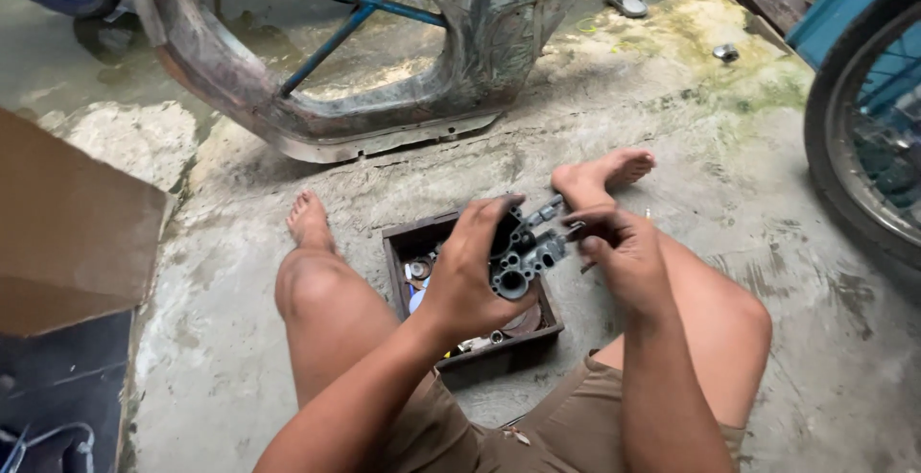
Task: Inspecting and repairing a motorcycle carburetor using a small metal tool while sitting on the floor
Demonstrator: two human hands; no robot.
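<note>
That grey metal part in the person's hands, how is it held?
The left hand grips the grey metal part around its body; the right hand pinches its outer end with the fingertips.

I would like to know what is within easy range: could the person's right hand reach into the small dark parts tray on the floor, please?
Probably yes. The small dark parts tray sits between the legs just below the right hand, with nothing between them, though that hand and the left hand are both on the grey metal carburettor-like part.

Tray [398, 243] contents half hidden behind hands [470, 276]
</note>
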